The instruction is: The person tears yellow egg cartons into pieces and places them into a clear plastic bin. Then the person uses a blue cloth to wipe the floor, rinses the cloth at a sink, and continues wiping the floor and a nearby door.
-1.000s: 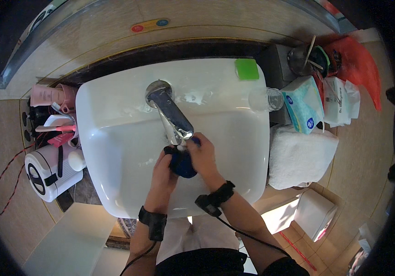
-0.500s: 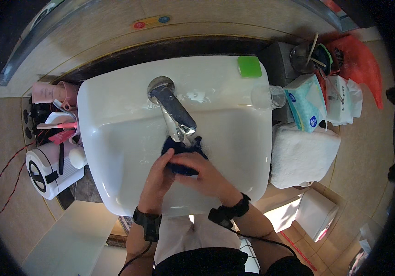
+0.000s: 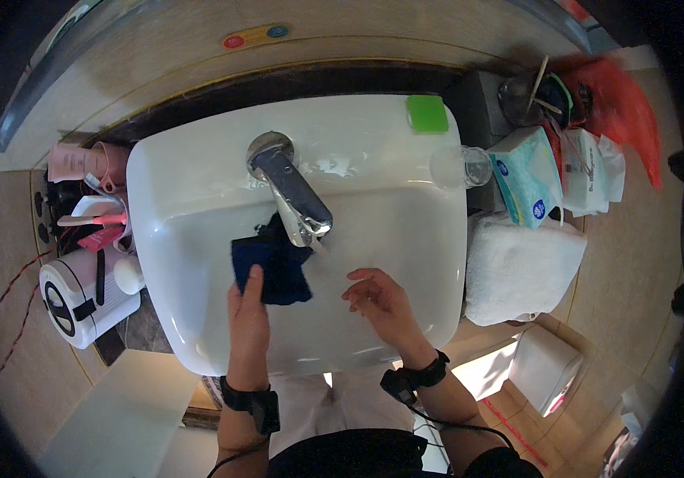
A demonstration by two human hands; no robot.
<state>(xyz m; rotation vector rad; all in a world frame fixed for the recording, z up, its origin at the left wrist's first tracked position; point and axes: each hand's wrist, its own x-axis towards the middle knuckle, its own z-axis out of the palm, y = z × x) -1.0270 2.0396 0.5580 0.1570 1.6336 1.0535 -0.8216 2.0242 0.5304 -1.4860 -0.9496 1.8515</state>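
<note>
A dark blue cloth [image 3: 281, 271] hangs in the white sink [image 3: 191, 319], partly under the spout of the chrome faucet [image 3: 294, 187]. My left hand [image 3: 248, 319] grips the cloth by its near left part, the thumb lying on top and the other fingers hidden. Part of the fabric trails back behind the spout. To the right of the cloth and apart from it, my right hand [image 3: 382, 307] is over the basin with nothing in it, its fingers loosely bent and spread. A pale streak, perhaps water, shows at the spout's tip.
A green block [image 3: 427, 115] and a clear cup [image 3: 461, 167] sit on the sink's right rim. Beyond them are a tissue pack [image 3: 527, 177] and a folded white towel [image 3: 525, 267]. Left of the sink stand pink toiletries [image 3: 91, 163] and a white-and-pink appliance [image 3: 87, 295].
My hands have come apart: the left has moved left with the cloth, now more spread out, and the right has let go and shifted right.
</note>
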